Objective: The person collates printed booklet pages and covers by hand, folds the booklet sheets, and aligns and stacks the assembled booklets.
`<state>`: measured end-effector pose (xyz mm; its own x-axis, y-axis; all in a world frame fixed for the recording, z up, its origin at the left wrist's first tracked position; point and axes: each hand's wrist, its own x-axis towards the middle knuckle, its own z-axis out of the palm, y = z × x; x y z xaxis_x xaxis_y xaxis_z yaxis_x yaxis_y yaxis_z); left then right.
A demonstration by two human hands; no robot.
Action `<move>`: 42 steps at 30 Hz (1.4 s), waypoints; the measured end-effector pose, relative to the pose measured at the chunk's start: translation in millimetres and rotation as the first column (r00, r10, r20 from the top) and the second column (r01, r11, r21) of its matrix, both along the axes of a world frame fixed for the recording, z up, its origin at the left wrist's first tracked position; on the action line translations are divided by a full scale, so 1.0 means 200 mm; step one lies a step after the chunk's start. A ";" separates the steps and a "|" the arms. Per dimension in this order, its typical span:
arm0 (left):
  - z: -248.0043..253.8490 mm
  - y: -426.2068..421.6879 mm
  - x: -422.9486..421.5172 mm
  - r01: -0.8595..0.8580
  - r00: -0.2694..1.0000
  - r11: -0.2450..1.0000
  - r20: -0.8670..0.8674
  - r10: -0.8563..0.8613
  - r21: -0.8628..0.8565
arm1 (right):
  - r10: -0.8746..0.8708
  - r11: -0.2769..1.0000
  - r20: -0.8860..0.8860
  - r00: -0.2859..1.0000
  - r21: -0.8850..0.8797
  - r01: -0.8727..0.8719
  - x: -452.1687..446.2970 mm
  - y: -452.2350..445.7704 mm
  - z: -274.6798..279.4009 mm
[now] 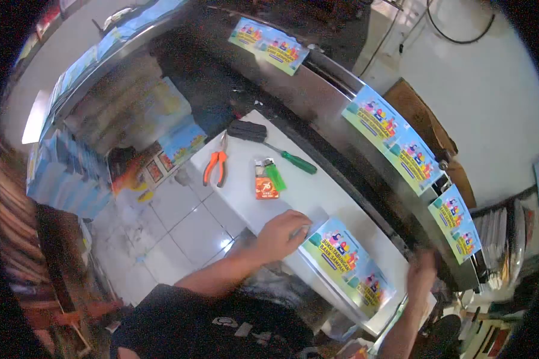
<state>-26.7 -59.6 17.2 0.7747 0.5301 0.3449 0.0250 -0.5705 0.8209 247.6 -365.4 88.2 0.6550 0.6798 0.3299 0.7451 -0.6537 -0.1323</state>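
Observation:
My left hand [283, 234] is over the white tabletop [239, 161], its fingers curled together at the left end of a printed cover sheet [347, 266]; what they hold, if anything, is too small to name. The blue and green sheet has yellow lettering and lies near the table's front edge. Right of that sheet, my right hand [423, 272] is blurred, and its fingers cannot be made out. Beyond my left hand are a red cigarette pack [266, 187] and a green lighter [275, 178].
Orange-handled pliers [215, 166], a green screwdriver [298, 161] and a black block-like object [247, 130] lie at the table's far end. Similar printed sheets [395, 137] rest along a dark metal rail. Stacked booklets [69, 173] stand at left.

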 end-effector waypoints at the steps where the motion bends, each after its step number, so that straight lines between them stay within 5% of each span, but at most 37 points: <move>1: 0.00 0.00 0.00 -0.006 1.000 1.000 -0.011 0.006 0.008 | 0.047 0.997 -0.104 0.993 -0.058 -0.053 -0.23 0.15 0.08; 2: 0.00 -0.01 0.01 0.005 1.000 1.000 -0.013 -0.004 0.009 | 0.272 0.931 -0.180 0.945 -0.198 -0.306 -0.49 0.25 0.06; 4: -0.01 0.00 0.00 -0.006 1.000 1.000 0.028 0.007 -0.024 | 0.305 0.869 -0.163 0.938 -0.355 -0.344 -0.65 0.28 0.05; 13: -0.01 -0.01 0.01 -0.033 0.997 0.999 0.073 0.031 0.025 | 0.241 0.859 -0.276 0.930 -0.386 -0.337 -0.68 0.27 0.04; 17: 0.00 -0.01 0.00 -0.036 0.996 0.999 0.079 0.035 0.008 | 0.246 0.865 -0.385 0.890 -0.328 -0.381 -0.60 0.29 0.14; 19: 0.00 0.00 -0.01 -0.002 1.000 1.000 0.019 0.003 -0.020 | 0.200 0.938 -0.663 0.722 -0.084 -0.337 -0.47 0.23 0.16; 21: 0.00 0.00 -0.01 -0.012 1.000 1.000 0.022 0.012 -0.026 | 0.140 0.922 -0.331 0.933 -0.299 -0.245 -0.25 0.15 0.26; 22: 0.00 0.00 -0.01 -0.018 1.000 0.999 0.024 0.019 -0.035 | 0.064 0.994 -0.167 0.984 -0.081 -0.078 -0.11 0.01 0.27; 23: 0.01 -0.01 -0.01 -0.019 1.000 0.999 0.024 0.020 -0.033 | -0.320 0.930 -0.261 0.911 -0.271 0.249 -0.09 0.08 0.54; 25: 0.02 0.00 -0.01 -0.012 1.000 1.000 0.008 0.012 -0.011 | -0.172 0.959 0.327 0.929 0.271 0.082 0.16 -0.12 0.58; 29: -0.01 -0.01 0.01 -0.029 0.999 1.000 0.017 0.029 -0.009 | -0.140 0.941 0.579 0.803 0.330 -0.074 0.46 -0.10 0.64; 31: 0.00 0.00 0.00 -0.015 1.000 0.999 0.005 0.015 -0.033 | -0.128 0.990 0.558 0.820 0.125 0.070 0.66 -0.14 0.41; 32: 0.00 0.00 -0.01 -0.032 0.999 0.999 0.004 0.032 -0.027 | -0.033 0.997 0.409 0.912 0.083 -0.001 0.77 -0.21 0.26; 33: -0.01 0.00 -0.02 -0.019 1.000 0.999 0.007 0.019 -0.028 | 0.034 0.998 0.450 0.892 -0.059 -0.008 0.75 -0.21 0.18; 36: -0.01 0.00 -0.01 -0.027 0.999 0.999 0.021 0.027 -0.027 | 0.076 0.996 0.306 0.949 -0.067 -0.059 0.59 -0.17 0.08; 38: -0.02 -0.01 -0.01 -0.023 1.000 0.999 0.020 0.024 -0.029 | 0.041 0.989 0.109 0.993 -0.148 -0.024 0.40 -0.13 0.01; 39: -0.02 -0.01 -0.01 -0.027 1.000 0.999 0.003 0.027 -0.019 | -0.102 0.985 -0.188 0.977 -0.158 0.073 0.14 0.02 0.10; 42: -0.05 -0.01 0.01 -0.031 0.999 0.999 0.032 0.030 0.017 | 0.135 0.950 -0.213 0.968 -0.250 -0.187 -0.39 0.20 0.10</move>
